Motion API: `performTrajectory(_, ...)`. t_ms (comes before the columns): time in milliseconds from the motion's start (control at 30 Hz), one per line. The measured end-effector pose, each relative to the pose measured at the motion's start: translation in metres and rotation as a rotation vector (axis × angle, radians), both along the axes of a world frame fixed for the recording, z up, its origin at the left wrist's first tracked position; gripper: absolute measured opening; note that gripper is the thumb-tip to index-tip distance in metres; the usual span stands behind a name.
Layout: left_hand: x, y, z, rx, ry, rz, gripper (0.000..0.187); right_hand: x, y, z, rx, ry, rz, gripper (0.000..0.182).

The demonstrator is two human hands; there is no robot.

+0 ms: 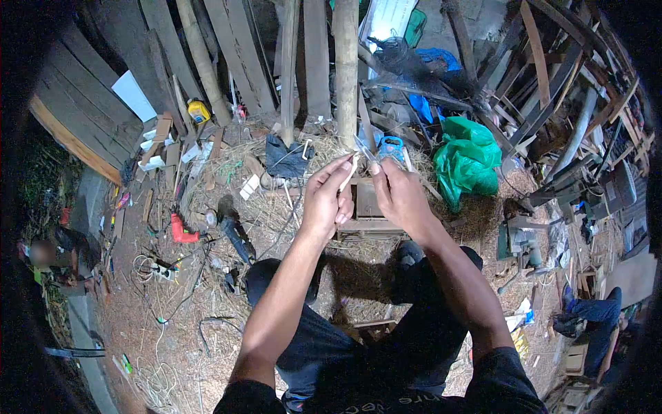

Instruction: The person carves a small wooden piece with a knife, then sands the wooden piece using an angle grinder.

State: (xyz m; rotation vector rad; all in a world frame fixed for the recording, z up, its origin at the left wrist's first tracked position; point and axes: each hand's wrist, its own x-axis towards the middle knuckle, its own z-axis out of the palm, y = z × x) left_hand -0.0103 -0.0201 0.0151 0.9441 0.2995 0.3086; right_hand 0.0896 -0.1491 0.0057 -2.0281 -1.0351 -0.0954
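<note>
The left hand (329,199) pinches a thin, pale, wood-like strip (350,172) just on the near side of the upright, round, pale wooden post (346,76), the landmark here; its fingers curl in, probably to keep the strip steady. The right hand (398,193) clasps a slim, metallic-looking tool (362,145), thumb forward, a grip that seems meant for fine control. The tool's end lies close to the strip's tip; whether they touch, I cannot tell. Right of the post, a crumpled green plastic bag (467,162) sits apart, perhaps leaving elbow room; left of its foot lies a black sheet (286,157).
</note>
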Motion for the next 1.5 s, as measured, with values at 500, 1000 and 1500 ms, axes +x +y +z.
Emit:
performTrajectory(500, -0.005, 0.002, 0.004, -0.121, 0.003, -0.039, 0.036, -0.005, 0.008, -0.001, -0.002, 0.118, 0.036, 0.011)
performTrajectory(1000, -0.007, 0.021, -0.001, -0.149, 0.006, -0.115, 0.033, -0.001, 0.003, -0.003, 0.151, 0.568, 0.449, 0.016)
performTrajectory(1500, 0.009, 0.021, -0.012, -0.526, -0.210, -0.250, 0.040, 0.017, 0.001, -0.005, 0.061, -0.105, 0.038, 0.010)
